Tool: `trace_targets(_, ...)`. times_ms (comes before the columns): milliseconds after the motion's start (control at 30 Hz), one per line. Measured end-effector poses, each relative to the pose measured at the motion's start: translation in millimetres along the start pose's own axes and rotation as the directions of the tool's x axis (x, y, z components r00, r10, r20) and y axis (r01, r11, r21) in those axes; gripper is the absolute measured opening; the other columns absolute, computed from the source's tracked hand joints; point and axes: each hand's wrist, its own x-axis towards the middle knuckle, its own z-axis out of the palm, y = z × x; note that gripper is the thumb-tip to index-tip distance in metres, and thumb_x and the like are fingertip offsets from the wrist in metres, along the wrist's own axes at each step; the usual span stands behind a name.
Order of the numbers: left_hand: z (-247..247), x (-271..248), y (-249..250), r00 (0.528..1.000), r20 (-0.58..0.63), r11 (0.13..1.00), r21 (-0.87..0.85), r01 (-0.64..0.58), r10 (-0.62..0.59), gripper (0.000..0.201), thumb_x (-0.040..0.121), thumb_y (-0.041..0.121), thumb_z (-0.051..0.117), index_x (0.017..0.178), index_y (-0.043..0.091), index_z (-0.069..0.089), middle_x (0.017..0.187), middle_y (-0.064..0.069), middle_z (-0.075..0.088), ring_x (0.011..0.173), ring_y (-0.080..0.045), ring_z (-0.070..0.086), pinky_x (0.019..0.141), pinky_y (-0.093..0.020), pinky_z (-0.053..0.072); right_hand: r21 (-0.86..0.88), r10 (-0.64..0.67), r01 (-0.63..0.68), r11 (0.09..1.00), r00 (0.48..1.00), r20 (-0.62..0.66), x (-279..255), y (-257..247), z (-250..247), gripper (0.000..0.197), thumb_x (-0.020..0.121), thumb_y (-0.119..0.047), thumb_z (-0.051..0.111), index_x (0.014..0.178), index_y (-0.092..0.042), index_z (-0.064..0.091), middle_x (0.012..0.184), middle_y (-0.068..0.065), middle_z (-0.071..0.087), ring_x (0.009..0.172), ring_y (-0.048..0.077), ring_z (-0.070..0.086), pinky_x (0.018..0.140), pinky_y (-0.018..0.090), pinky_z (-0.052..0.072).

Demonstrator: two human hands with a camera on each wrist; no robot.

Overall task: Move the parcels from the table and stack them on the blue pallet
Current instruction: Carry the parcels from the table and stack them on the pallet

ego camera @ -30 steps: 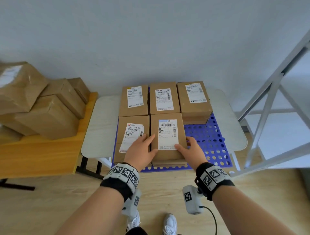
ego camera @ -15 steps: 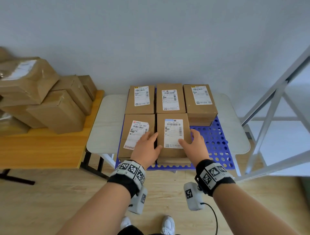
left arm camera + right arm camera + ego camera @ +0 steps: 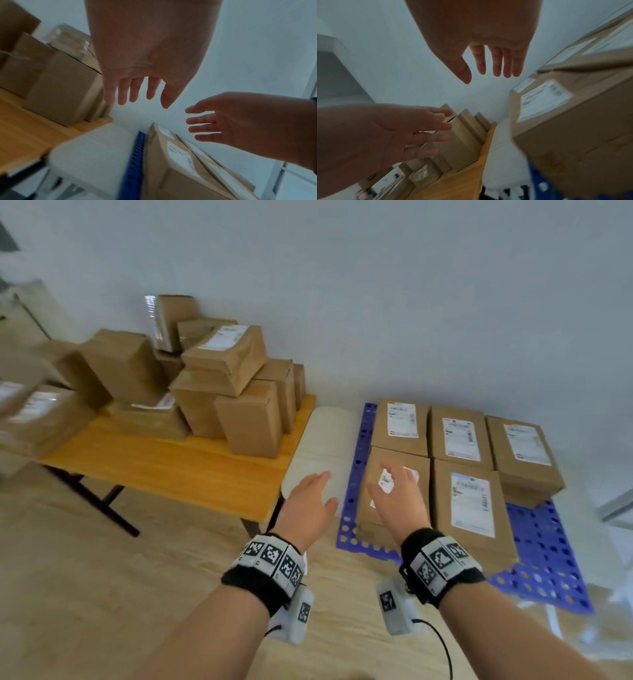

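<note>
- Head view: both hands are empty, fingers spread and relaxed, grasping nothing. The left hand (image 3: 310, 503) hovers over the near edge of the white table (image 3: 320, 436), just left of the blue pallet (image 3: 548, 546). The right hand (image 3: 399, 498) hangs above the near-left parcel (image 3: 394, 491) on the pallet; whether it touches the box cannot be told.
- Five labelled parcels lie flat on the pallet: three in the far row (image 3: 459, 436), two in the near row, the second of these (image 3: 471, 508) just right of the hand-covered one. The pallet's near-right corner is bare.
- Left of the pallet, on the orange table (image 3: 178, 470), stands a loose pile of brown parcels (image 3: 219, 392), well apart from the pallet.
- Left wrist view: the left hand (image 3: 149, 56) is seen from the palm, fingers (image 3: 135, 90) straight and parted, holding nothing. The right hand (image 3: 240, 123) reaches in from the right, likewise loose. Below them the pallet (image 3: 135, 162) edge runs beside the stacked parcels (image 3: 173, 162); the pile (image 3: 51, 83) sits left of the pallet, blurred.
- Right wrist view: the right hand (image 3: 479, 33) is slack and empty, fingers (image 3: 498, 60) pointing down. The left hand (image 3: 385, 135) is spread in front of the pile (image 3: 464, 136) on the orange table (image 3: 465, 178). Pallet parcels (image 3: 573, 128) fill the right side, blurred.
</note>
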Motion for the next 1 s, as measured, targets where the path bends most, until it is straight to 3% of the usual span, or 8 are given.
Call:
trace_targets(133,-67.3,-32.1,-68.7,0.997,-0.049,0.999,0.006,0.054,-0.054,0.051,0.101,0.030,0.047,0.150,0.026,0.035,0.151,0.005,0.037,0.140,-0.016,0.035,0.108,-0.029,0.032,-0.028,-0.066,0.069,0.997,0.993,0.099,-21.1,-59.6,80.0,0.047,0.095,-0.028,0.058,0.139,-0.022,0.046,0.144,0.003,0.044,0.124,0.022,0.050,0.095,0.030,0.042)
trace_targets(300,-143.9,-72.9,-163.7,0.964,-0.105,0.970,-0.038,0.240,-0.243,0.057,0.102,0.033,0.046,0.153,0.020,0.026,0.158,-0.002,0.029,0.137,-0.021,0.040,0.107,-0.036,0.037,-0.082,-0.124,0.148,0.986,0.961,0.248,-50.3,-132.0,183.5,0.047,0.095,-0.026,0.058,0.140,-0.022,0.046,0.145,0.003,0.044,0.126,0.021,0.048,0.098,0.029,0.039)
trace_targets(433,-199.4,-109.5,-231.1,0.932,-0.119,0.939,-0.075,0.335,-0.342,0.057,0.102,0.031,0.045,0.154,0.022,0.024,0.155,-0.004,0.033,0.115,-0.019,0.055,0.085,-0.030,0.043,-0.091,-0.127,0.173,0.981,0.917,0.378,-72.7,-184.6,251.3,0.046,0.098,-0.026,0.053,0.143,-0.026,0.042,0.149,0.001,0.039,0.093,0.012,0.051,0.069,0.017,0.039)
trace_targets(533,-237.3,-127.1,-273.8,0.908,-0.150,0.920,-0.107,0.377,-0.390,0.056,0.102,0.031,0.046,0.154,0.023,0.025,0.154,-0.005,0.035,0.123,-0.023,0.051,0.090,-0.031,0.042,-0.080,-0.147,0.201,0.976,0.889,0.434,-82.9,-220.6,298.2,0.045,0.099,-0.025,0.053,0.143,-0.027,0.042,0.150,0.000,0.037,0.087,0.008,0.048,0.061,0.013,0.038)
trace_targets(700,-285.1,-131.6,-330.5,0.851,-0.208,0.874,-0.194,0.446,-0.481,0.053,0.100,0.032,0.048,0.150,0.031,0.031,0.150,-0.004,0.038,0.123,-0.024,0.051,0.097,-0.041,0.048,-0.079,-0.161,0.235,0.969,0.839,0.520,-87.9,-273.8,356.9,0.046,0.100,-0.020,0.053,0.144,-0.024,0.041,0.147,-0.002,0.038,0.119,0.025,0.056,0.090,0.032,0.050)
trace_targets(833,-316.6,-119.3,-370.5,0.802,-0.234,0.834,-0.216,0.508,-0.549,0.049,0.100,0.028,0.047,0.147,0.021,0.037,0.147,-0.007,0.039,0.117,-0.025,0.053,0.087,-0.033,0.045,-0.066,-0.170,0.248,0.966,0.811,0.559,-76.6,-304.1,403.3,0.047,0.100,-0.022,0.053,0.145,-0.025,0.040,0.149,-0.003,0.037,0.114,0.024,0.060,0.070,0.014,0.050)
trace_targets(933,-341.2,-103.4,-403.1,0.772,-0.265,0.816,-0.224,0.533,-0.577,0.041,0.101,0.026,0.046,0.141,0.016,0.042,0.147,-0.007,0.039,0.111,-0.026,0.055,0.081,-0.033,0.044,-0.017,-0.193,0.248,0.969,0.793,0.577,-56.0,-326.6,445.3,0.048,0.100,-0.023,0.053,0.145,-0.024,0.040,0.150,-0.002,0.038,0.115,0.027,0.060,0.083,0.029,0.053)
trace_targets(1000,-362.0,-87.7,-427.2,0.764,-0.289,0.817,-0.222,0.532,-0.576,0.042,0.102,0.025,0.045,0.143,0.019,0.039,0.147,-0.006,0.039,0.121,-0.028,0.052,0.084,-0.033,0.043,0.010,-0.216,0.261,0.965,0.777,0.591,-36.3,-344.4,478.3,0.048,0.099,-0.026,0.053,0.146,-0.024,0.040,0.150,-0.002,0.039,0.111,0.020,0.059,0.081,0.027,0.051)
